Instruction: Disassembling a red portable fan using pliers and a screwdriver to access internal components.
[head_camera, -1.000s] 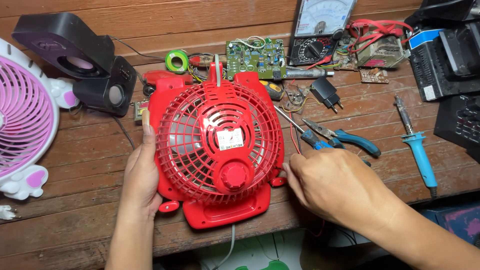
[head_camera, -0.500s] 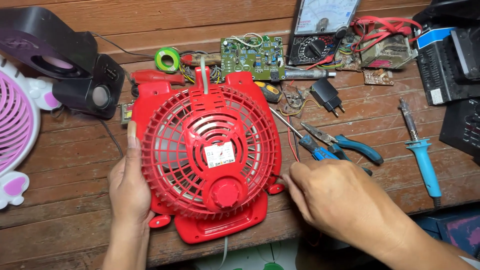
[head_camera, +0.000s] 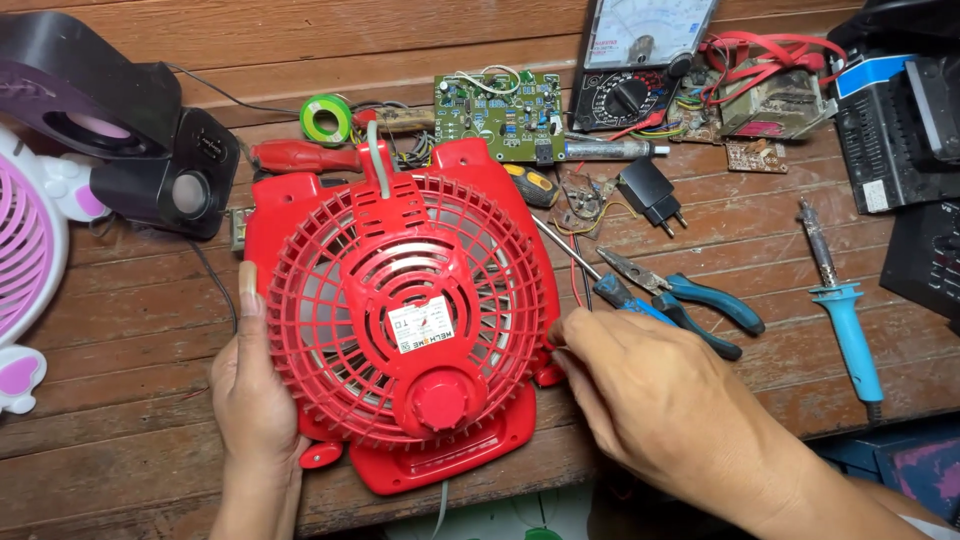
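A red table fan lies flat on the wooden bench with its round grille up and a white label near the middle. My left hand presses against the fan's left side, thumb stretched up along the rim. My right hand is at the fan's right edge, fingertips pinched together against the red rim. Thin red wires run down toward those fingertips. Whether the fingers hold anything is hidden.
Blue-handled pliers and a blue-handled screwdriver lie just right of the fan. Further right lies a blue soldering iron. Behind the fan are a green circuit board, multimeter, green tape roll and black plug adapter. A black speaker stands at left.
The fan and both hands sit slightly lower and further left in view. Both hands keep their places at the fan's sides.
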